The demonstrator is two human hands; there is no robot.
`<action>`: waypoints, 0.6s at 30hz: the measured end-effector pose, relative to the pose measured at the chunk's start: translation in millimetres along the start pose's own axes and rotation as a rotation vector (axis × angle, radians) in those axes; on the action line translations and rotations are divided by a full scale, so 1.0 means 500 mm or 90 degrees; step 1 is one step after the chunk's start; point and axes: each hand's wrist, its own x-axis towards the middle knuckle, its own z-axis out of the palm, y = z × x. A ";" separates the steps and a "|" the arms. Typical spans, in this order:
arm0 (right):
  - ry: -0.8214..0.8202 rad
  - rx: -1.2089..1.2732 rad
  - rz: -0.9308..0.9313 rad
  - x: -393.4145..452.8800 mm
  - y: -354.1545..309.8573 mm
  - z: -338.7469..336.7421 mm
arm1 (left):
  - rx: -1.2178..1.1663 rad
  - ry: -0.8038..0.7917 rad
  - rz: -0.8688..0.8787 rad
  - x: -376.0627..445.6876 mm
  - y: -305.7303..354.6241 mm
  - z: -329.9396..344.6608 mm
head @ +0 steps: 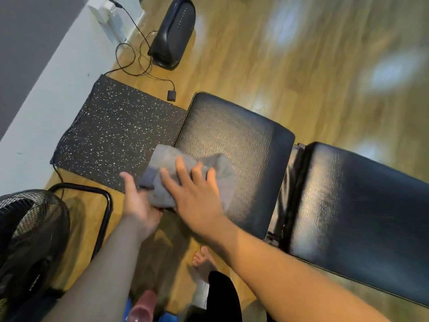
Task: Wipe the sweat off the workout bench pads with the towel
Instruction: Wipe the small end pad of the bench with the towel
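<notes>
Head view: a crumpled grey terry towel (183, 173) is pressed flat-palmed by the right hand (197, 196) onto the glossy black padded seat pad (241, 145) (near corner), its overhanging edge gripped by the left hand (139, 203).

Speckled black mat (116, 133) on wood floor (290, 54); black speaker (173, 33) and cable (137, 56) beyond; fan (27, 231) lower left.

Gray towel (185, 175) bunched on near-left corner of black seat pad (234, 145), part hanging off the edge. Right hand (197, 196) flat on top, fingers (183, 169) spread. Left hand (139, 203) palm-up under the overhanging end. Longer back pad (362, 217) to the right, apart from the towel. Speckled floor mat (116, 133) left, fan (30, 238) bottom left, wood floor (278, 54).
</notes>
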 end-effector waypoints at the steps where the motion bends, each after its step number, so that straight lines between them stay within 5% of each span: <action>1: 0.007 0.008 -0.025 -0.038 -0.007 0.003 | -0.043 -0.002 -0.020 -0.004 0.003 -0.004; 7: -0.101 -0.039 -0.173 -0.150 0.056 -0.002 | -0.092 0.021 -0.006 0.000 0.000 -0.033; 18: -0.025 -0.016 -0.162 0.087 -0.045 -0.012 | -0.337 0.072 -0.013 -0.033 -0.020 -0.084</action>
